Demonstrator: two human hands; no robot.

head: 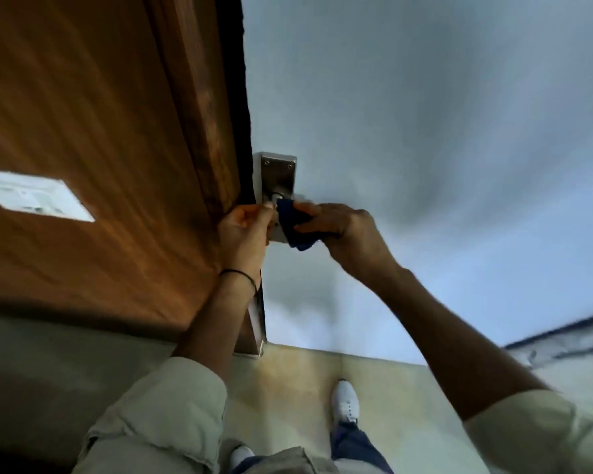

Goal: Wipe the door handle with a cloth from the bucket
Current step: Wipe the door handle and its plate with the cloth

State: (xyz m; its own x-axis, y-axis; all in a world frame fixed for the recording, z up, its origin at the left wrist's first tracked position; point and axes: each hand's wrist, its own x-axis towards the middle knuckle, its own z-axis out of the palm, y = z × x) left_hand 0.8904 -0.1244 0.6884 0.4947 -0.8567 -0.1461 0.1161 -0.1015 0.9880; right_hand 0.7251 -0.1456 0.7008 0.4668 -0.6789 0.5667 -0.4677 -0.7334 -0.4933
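Observation:
A metal door handle (276, 196) on a steel backplate (278, 169) sits at the left edge of a pale grey-blue door (408, 131). My right hand (343, 230) grips a dark blue cloth (294, 224) and presses it against the handle and the plate's lower part. My left hand (245, 230) is curled at the door's edge, fingertips touching the handle's left side; whether it grips the handle is unclear. The lever itself is mostly hidden by the cloth and fingers. No bucket is in view.
A brown wooden panel or frame (100, 148) with a white label (31, 195) fills the left. Below lies a beige floor (288, 381) with my white shoes (345, 401). A dark-edged surface (562, 340) shows at the right.

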